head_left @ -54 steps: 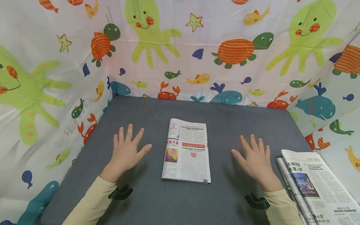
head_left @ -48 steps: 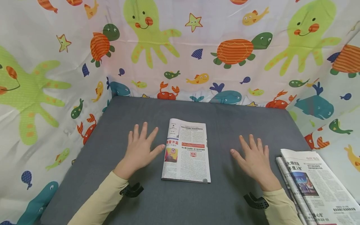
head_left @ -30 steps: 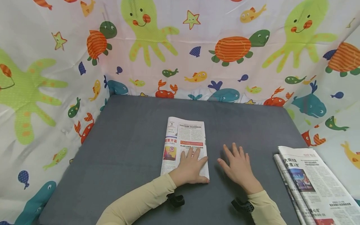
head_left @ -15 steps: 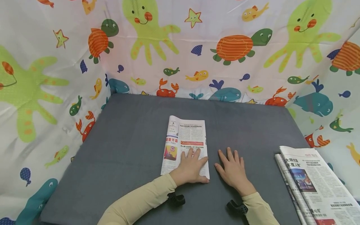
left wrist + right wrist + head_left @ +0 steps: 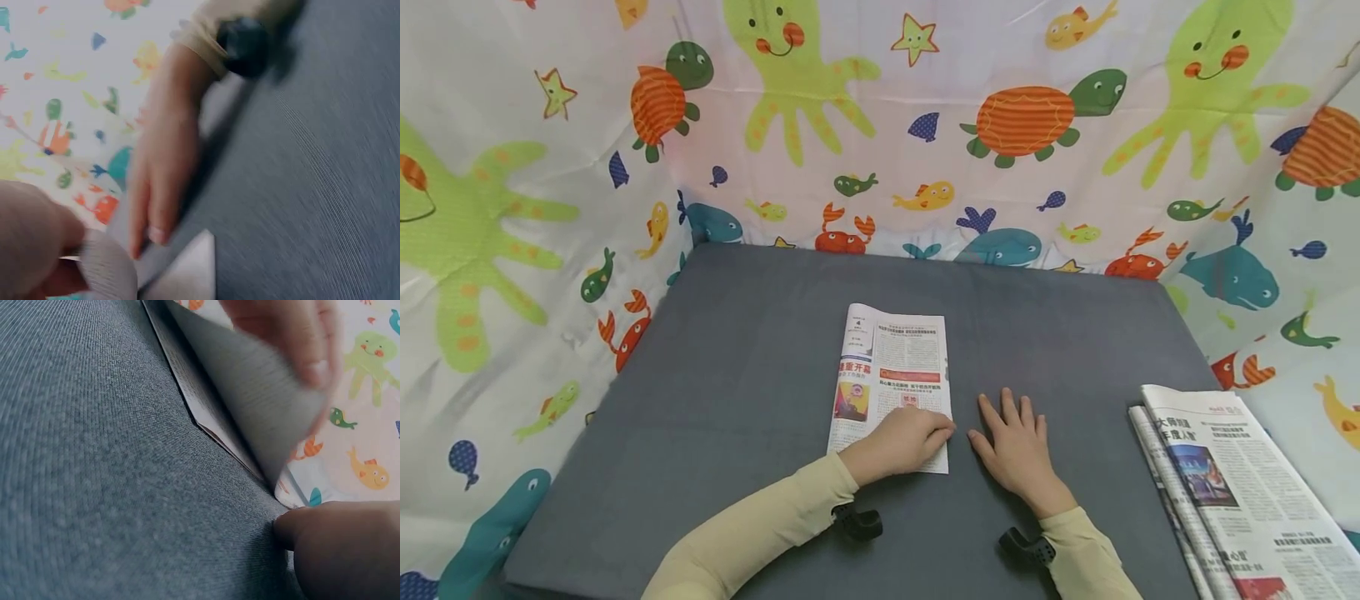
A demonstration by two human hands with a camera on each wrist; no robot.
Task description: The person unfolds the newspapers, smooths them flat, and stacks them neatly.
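A folded newspaper (image 5: 906,346) lies in the middle of the grey table. My left hand (image 5: 898,442) is over its lower right part, pinching the right edge with thumb and fingers curled. In the right wrist view, the top layer of the newspaper (image 5: 250,387) rises at a slant from the layers beneath, held by the left hand (image 5: 294,331). My right hand (image 5: 1017,454) is just right of the newspaper, low over the table, fingers straight and slightly spread, holding nothing. The left wrist view is blurred, with the right hand (image 5: 165,156) beyond the left fingers.
A stack of folded newspapers (image 5: 1247,467) lies at the right edge of the grey table (image 5: 760,358). White curtains (image 5: 880,83) printed with sea animals stand around the back and sides. Each wrist carries a black band (image 5: 1026,546).
My left hand moved right onto the newspaper, lay flat there, then curled its fingers and lifted the right edge. The right hand moved left, closer to the newspaper.
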